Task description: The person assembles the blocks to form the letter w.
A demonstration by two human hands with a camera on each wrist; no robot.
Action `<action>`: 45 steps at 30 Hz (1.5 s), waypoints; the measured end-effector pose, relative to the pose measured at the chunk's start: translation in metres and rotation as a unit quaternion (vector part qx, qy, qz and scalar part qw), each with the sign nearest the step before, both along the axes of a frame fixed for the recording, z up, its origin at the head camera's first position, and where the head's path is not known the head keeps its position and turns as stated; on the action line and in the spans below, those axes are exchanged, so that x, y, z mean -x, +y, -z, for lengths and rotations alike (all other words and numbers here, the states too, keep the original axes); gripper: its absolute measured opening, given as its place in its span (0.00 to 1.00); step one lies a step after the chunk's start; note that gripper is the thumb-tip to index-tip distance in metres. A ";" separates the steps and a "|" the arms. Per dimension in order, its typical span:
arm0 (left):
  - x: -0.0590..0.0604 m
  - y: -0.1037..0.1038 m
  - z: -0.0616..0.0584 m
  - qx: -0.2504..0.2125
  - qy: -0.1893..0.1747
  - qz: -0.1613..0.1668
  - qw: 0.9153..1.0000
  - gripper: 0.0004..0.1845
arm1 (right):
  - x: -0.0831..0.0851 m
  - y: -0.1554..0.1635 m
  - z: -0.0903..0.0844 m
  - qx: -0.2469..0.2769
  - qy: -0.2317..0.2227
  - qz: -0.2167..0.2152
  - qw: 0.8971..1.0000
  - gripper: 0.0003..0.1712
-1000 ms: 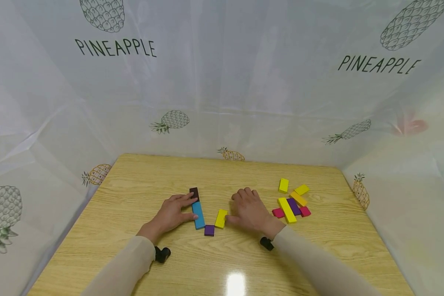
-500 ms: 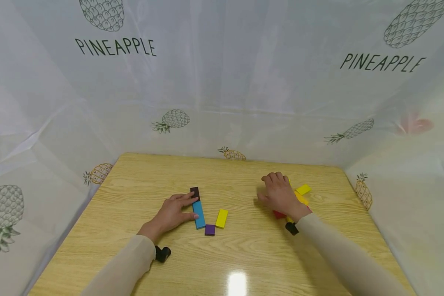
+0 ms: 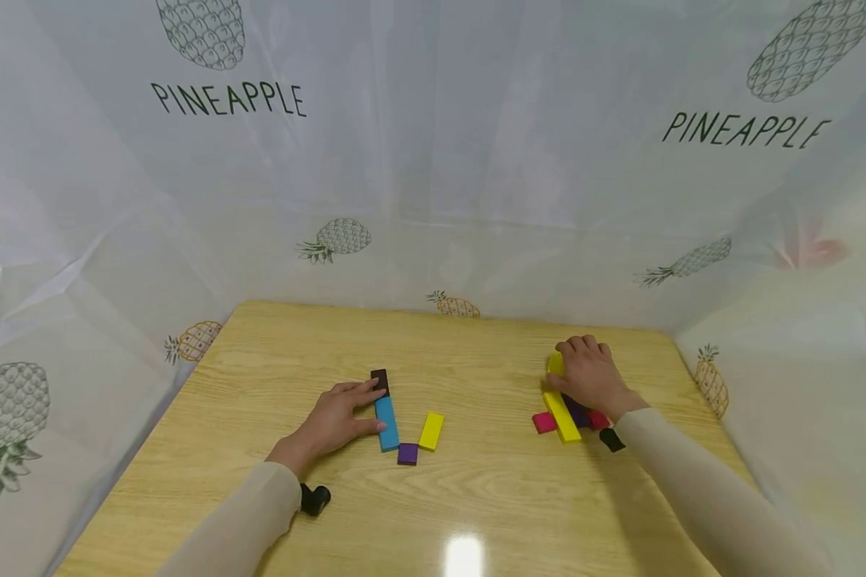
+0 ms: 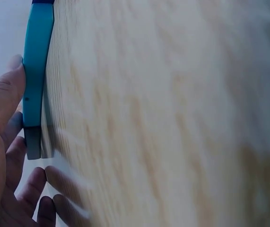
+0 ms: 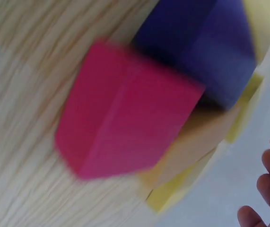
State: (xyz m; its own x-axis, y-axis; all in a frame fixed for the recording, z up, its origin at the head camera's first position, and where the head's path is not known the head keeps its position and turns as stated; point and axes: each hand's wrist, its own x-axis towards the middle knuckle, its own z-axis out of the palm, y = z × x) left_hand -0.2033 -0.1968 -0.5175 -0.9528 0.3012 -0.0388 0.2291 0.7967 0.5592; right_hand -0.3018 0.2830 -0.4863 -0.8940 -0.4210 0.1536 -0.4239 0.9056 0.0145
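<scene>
My left hand (image 3: 335,417) rests against a row of two blocks, its thumb at the blue block (image 3: 386,425) and its fingertips at the black block (image 3: 380,381). In the left wrist view the thumb touches the blue block's (image 4: 35,71) side. A small purple block (image 3: 407,454) lies at the blue one's near end, and a yellow block (image 3: 431,431) slants off to its right. My right hand (image 3: 592,375) hovers over the pile on the right, close to an upper yellow block (image 3: 556,364). Its fingers look loosely bent, with nothing between them in the right wrist view.
In the pile, a long yellow block (image 3: 563,418) lies across a pink block (image 3: 544,422) and a dark purple one (image 3: 577,413). The right wrist view also shows an orange block (image 5: 191,146). The wooden table (image 3: 296,336) is backed by a pineapple-print curtain (image 3: 476,200).
My right hand has left the central yellow block and moved right and away from me, over the pile. My left hand has stayed at the blue and black blocks.
</scene>
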 end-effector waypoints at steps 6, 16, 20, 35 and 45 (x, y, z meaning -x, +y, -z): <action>-0.001 -0.003 0.003 -0.003 0.001 -0.001 1.000 0.36 | 0.004 0.014 0.003 -0.019 -0.031 0.000 0.999 0.41; -0.001 -0.005 0.005 -0.007 -0.003 0.001 1.000 0.36 | 0.007 0.020 0.003 -0.022 -0.044 -0.005 0.999 0.43; -0.002 -0.004 0.003 -0.008 -0.004 -0.001 1.000 0.36 | 0.008 0.020 0.005 -0.024 -0.043 -0.006 0.999 0.43; -0.002 -0.002 0.001 -0.012 -0.001 0.001 1.000 0.36 | 0.016 0.021 0.013 -0.014 -0.050 -0.007 0.999 0.40; -0.003 0.000 -0.003 -0.016 0.001 0.001 1.000 0.36 | 0.021 0.020 0.014 0.003 -0.052 -0.005 0.999 0.39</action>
